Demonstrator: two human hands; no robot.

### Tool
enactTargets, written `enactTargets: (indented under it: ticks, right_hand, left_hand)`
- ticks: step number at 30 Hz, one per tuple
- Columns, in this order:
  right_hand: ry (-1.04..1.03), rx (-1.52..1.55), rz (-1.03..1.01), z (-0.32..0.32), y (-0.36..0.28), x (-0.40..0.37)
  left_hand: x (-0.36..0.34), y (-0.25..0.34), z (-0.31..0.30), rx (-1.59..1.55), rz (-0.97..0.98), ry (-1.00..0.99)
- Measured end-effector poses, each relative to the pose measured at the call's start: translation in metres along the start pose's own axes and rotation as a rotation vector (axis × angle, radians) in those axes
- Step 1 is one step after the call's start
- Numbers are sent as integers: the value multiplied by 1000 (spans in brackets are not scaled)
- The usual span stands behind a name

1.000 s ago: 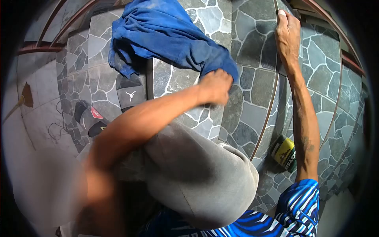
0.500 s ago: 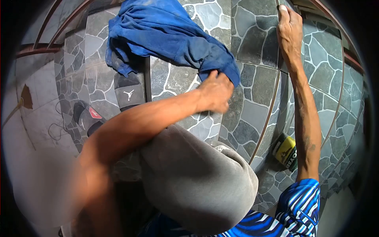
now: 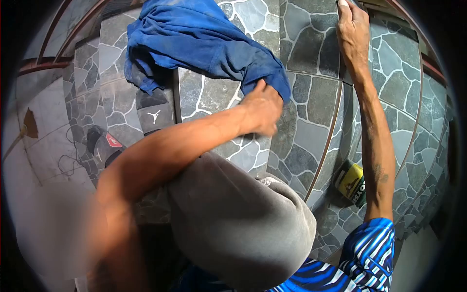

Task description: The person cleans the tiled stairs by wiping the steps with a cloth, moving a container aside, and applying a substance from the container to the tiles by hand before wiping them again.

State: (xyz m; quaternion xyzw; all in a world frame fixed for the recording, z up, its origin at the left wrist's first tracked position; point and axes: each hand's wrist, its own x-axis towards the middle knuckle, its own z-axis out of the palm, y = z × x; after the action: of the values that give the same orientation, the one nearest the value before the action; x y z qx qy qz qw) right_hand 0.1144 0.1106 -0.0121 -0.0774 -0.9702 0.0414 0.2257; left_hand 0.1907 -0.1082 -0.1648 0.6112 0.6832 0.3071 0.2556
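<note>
A crumpled blue cloth (image 3: 204, 46), which looks like an old garment, lies across the stone-patterned tiles (image 3: 311, 100). My left hand (image 3: 262, 109) is closed on its right end, with the fingertips tucked under a fold and the hand a little blurred. Farther up, at the top right, my right hand (image 3: 353, 29) has its fingers curled at the edge of a tiled step. The thumb points away from me, and whatever those fingers grip is hidden.
A black slide sandal (image 3: 155, 116) lies below the cloth's left part. Left of it is a grey item with a red label (image 3: 107, 143). A yellow and dark green container (image 3: 351, 184) stands near my right forearm. My knee (image 3: 243, 219) fills the lower middle.
The whole view has shifted slightly, so the cloth and both hands appear a little farther left and up. My left hand keeps its hold on the cloth.
</note>
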Motion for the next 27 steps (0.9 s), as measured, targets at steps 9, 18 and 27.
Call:
enactTargets:
  ticks: [9, 18, 27]
  right_hand:
    - [28, 22, -15, 1, -8, 2]
    - [67, 66, -40, -6, -28, 1]
    - [76, -93, -52, 6, -5, -8]
  left_hand:
    - [-3, -4, 13, -171, 19, 33]
    - [-4, -7, 8, 34, 20, -38]
    - [21, -12, 2, 2, -67, 254]
